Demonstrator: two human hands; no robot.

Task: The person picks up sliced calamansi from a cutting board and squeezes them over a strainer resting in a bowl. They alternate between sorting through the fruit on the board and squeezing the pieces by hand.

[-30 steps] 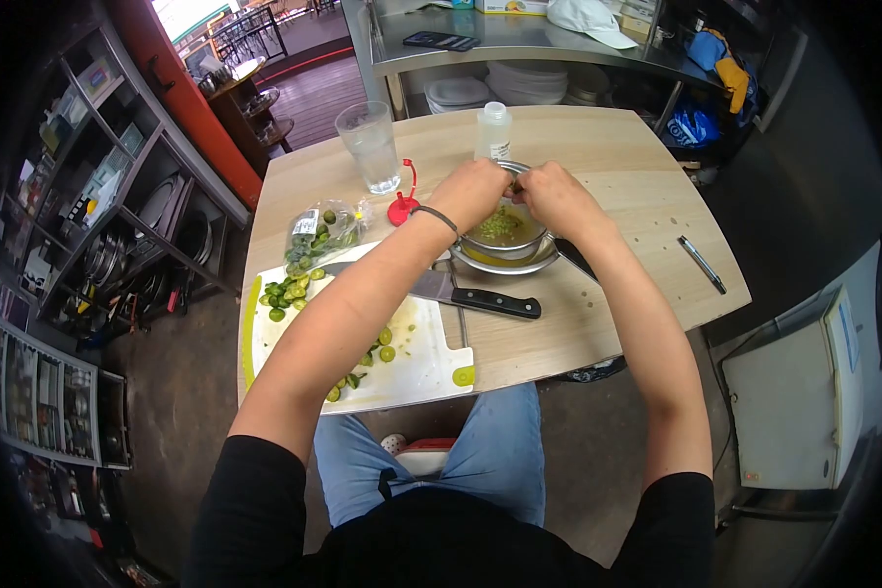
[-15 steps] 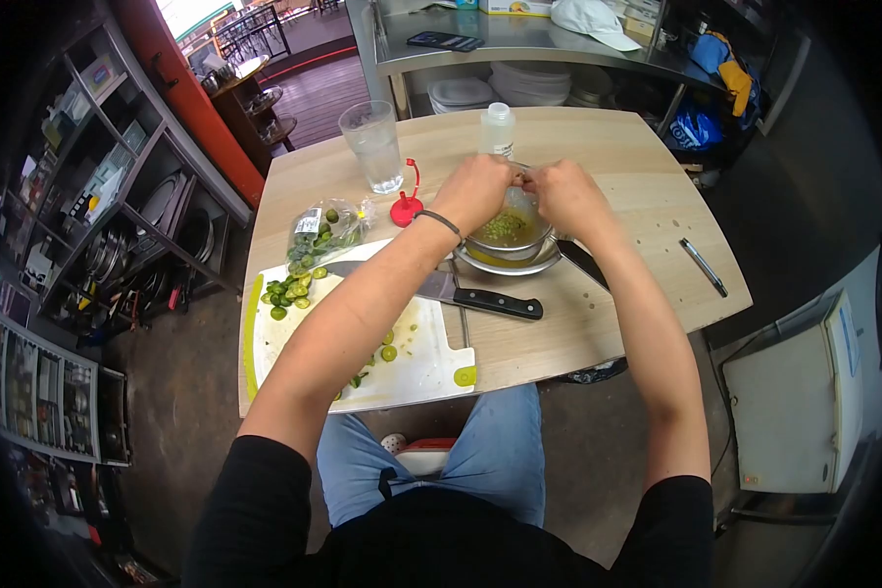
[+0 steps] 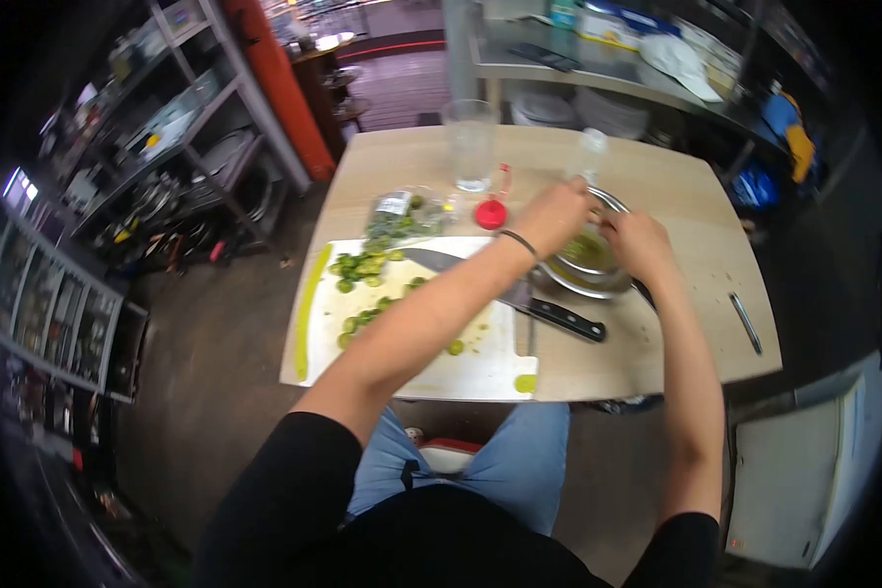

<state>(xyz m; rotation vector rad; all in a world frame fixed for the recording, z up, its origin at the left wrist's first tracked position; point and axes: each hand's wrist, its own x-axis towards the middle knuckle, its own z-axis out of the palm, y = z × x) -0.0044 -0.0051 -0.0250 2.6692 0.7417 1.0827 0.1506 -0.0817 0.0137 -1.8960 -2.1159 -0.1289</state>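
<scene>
My left hand (image 3: 557,215) and my right hand (image 3: 637,238) are close together over a metal bowl (image 3: 586,279) holding green pulp and yellowish liquid. The fingers of both pinch something small over the bowl; blur hides what it is. A black-handled knife (image 3: 549,309) lies beside the bowl, its blade on the white cutting board (image 3: 416,367). Small green citrus halves (image 3: 363,267) are scattered on the board. A clear bag of whole green fruit (image 3: 402,220) lies behind the board.
A glass of water (image 3: 470,147), a red cap (image 3: 491,212) and a small clear bottle (image 3: 591,149) stand at the back of the wooden table (image 3: 696,206). A pen (image 3: 745,323) lies at the right. Metal shelves (image 3: 167,147) stand left.
The view has swung so the table sits further right and is blurred. Both hands stay over the bowl, pinched together as before.
</scene>
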